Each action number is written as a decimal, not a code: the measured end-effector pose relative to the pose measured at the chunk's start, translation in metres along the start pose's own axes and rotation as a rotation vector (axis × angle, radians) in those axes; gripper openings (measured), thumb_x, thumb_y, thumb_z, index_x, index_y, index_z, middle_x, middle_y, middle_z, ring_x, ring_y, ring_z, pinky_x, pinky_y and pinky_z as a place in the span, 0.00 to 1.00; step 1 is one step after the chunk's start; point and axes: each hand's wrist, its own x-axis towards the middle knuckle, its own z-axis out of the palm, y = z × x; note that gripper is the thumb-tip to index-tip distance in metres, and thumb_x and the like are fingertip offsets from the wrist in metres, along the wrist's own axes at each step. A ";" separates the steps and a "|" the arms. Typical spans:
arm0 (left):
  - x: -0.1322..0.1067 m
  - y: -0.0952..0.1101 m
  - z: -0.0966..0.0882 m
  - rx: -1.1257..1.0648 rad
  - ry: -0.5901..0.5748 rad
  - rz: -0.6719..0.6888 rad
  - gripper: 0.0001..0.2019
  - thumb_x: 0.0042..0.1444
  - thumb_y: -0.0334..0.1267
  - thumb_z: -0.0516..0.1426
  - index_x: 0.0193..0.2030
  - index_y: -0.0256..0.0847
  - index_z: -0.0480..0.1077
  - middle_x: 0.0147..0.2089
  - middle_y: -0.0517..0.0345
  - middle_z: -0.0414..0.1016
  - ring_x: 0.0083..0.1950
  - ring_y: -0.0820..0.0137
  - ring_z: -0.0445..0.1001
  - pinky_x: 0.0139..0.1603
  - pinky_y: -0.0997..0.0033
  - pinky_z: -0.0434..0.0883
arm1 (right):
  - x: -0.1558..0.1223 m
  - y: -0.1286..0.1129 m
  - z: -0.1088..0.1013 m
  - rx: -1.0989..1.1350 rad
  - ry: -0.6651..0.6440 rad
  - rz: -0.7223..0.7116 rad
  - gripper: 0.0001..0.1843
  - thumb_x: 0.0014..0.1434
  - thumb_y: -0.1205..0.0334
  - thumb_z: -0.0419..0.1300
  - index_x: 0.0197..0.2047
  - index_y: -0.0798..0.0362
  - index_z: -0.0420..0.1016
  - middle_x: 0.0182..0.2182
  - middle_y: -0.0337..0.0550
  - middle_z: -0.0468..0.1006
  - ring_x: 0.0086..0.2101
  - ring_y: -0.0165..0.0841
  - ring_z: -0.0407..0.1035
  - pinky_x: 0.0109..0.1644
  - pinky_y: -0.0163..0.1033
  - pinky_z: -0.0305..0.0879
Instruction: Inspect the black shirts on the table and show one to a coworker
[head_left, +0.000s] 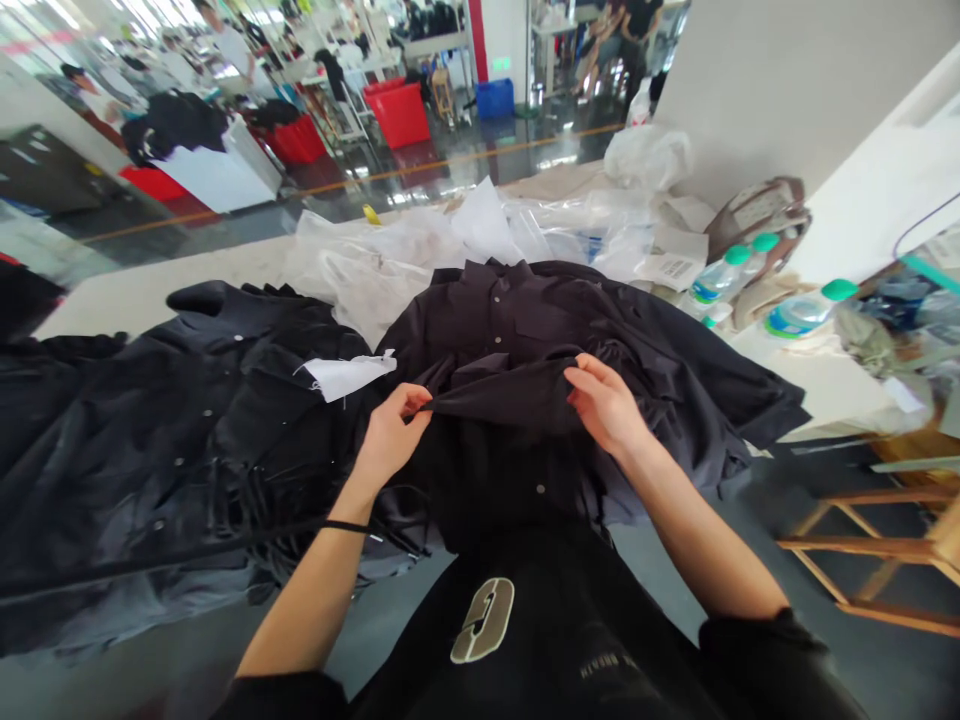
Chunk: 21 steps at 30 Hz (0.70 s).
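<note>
Pinching with left hand (pixel 395 428) and right hand (pixel 606 405), we hold taut a smooth fold (pixel 506 395) of the black buttoned shirt (pixel 517 315), right of rumpled garments (pixel 187 400), crinkled translucent plastic (pixel 352 275) at its far side.

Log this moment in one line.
left hand: pinches black fabric | right hand: pinches same fabric | white scrap: on black garments at left

Matt cloth shirt (pixel 499 400), glossy plastic bags (pixel 349 280), wooden stool (pixel 855 547)
</note>
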 end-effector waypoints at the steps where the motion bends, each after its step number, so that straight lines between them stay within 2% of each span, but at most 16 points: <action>1: 0.001 0.008 -0.010 -0.086 0.061 0.021 0.06 0.54 0.38 0.59 0.38 0.43 0.71 0.38 0.59 0.77 0.41 0.67 0.75 0.49 0.64 0.73 | -0.001 -0.012 0.001 0.048 0.012 0.000 0.20 0.50 0.50 0.70 0.28 0.49 0.63 0.25 0.34 0.63 0.25 0.28 0.57 0.29 0.35 0.58; 3: 0.002 0.027 -0.027 -0.281 0.159 0.045 0.07 0.52 0.38 0.62 0.37 0.42 0.70 0.38 0.59 0.76 0.40 0.69 0.75 0.46 0.68 0.73 | -0.003 -0.033 0.006 0.081 0.016 -0.014 0.21 0.49 0.48 0.72 0.28 0.49 0.65 0.25 0.34 0.64 0.24 0.28 0.57 0.28 0.35 0.59; 7: 0.009 0.067 -0.053 -0.582 0.308 0.029 0.11 0.50 0.42 0.66 0.34 0.42 0.71 0.30 0.63 0.70 0.29 0.75 0.67 0.31 0.76 0.67 | -0.011 -0.055 0.016 0.040 -0.004 -0.080 0.22 0.50 0.46 0.73 0.27 0.50 0.67 0.22 0.35 0.64 0.23 0.27 0.56 0.24 0.33 0.54; 9: 0.013 0.081 -0.062 -0.630 0.331 0.014 0.13 0.49 0.46 0.68 0.33 0.41 0.72 0.27 0.63 0.68 0.26 0.75 0.64 0.26 0.77 0.63 | -0.015 -0.058 0.017 0.004 -0.023 -0.097 0.22 0.52 0.45 0.72 0.27 0.51 0.69 0.22 0.35 0.64 0.22 0.26 0.56 0.24 0.33 0.54; 11: 0.017 0.089 -0.070 -0.617 0.301 0.008 0.15 0.51 0.49 0.68 0.29 0.40 0.71 0.25 0.64 0.66 0.24 0.76 0.60 0.23 0.77 0.59 | -0.017 -0.059 0.016 -0.025 -0.038 -0.095 0.21 0.52 0.44 0.72 0.28 0.51 0.70 0.23 0.35 0.65 0.23 0.27 0.58 0.24 0.33 0.56; 13: 0.021 0.093 -0.077 -0.547 0.218 0.027 0.18 0.53 0.51 0.67 0.26 0.39 0.69 0.22 0.65 0.62 0.23 0.77 0.57 0.22 0.76 0.56 | -0.016 -0.059 0.014 -0.043 -0.026 -0.092 0.22 0.51 0.43 0.72 0.28 0.50 0.71 0.23 0.36 0.66 0.22 0.28 0.59 0.24 0.34 0.58; 15: 0.026 0.093 -0.084 -0.436 0.053 0.054 0.17 0.54 0.51 0.66 0.27 0.39 0.72 0.23 0.64 0.64 0.24 0.76 0.60 0.24 0.76 0.58 | -0.014 -0.058 0.009 -0.047 0.021 -0.090 0.22 0.49 0.42 0.72 0.28 0.50 0.70 0.22 0.35 0.67 0.22 0.28 0.60 0.24 0.34 0.60; 18: 0.036 0.091 -0.088 -0.257 -0.225 0.085 0.15 0.53 0.49 0.66 0.38 0.40 0.77 0.35 0.59 0.76 0.35 0.69 0.73 0.34 0.74 0.68 | -0.009 -0.058 -0.001 -0.043 0.146 -0.110 0.22 0.48 0.42 0.72 0.29 0.48 0.69 0.24 0.36 0.69 0.23 0.31 0.64 0.25 0.36 0.65; 21: 0.048 0.089 -0.083 -0.147 -0.441 0.090 0.17 0.53 0.48 0.65 0.46 0.42 0.78 0.44 0.56 0.80 0.45 0.64 0.76 0.43 0.72 0.71 | -0.004 -0.061 -0.013 -0.049 0.244 -0.160 0.19 0.51 0.43 0.70 0.32 0.48 0.71 0.27 0.38 0.74 0.27 0.35 0.70 0.30 0.40 0.71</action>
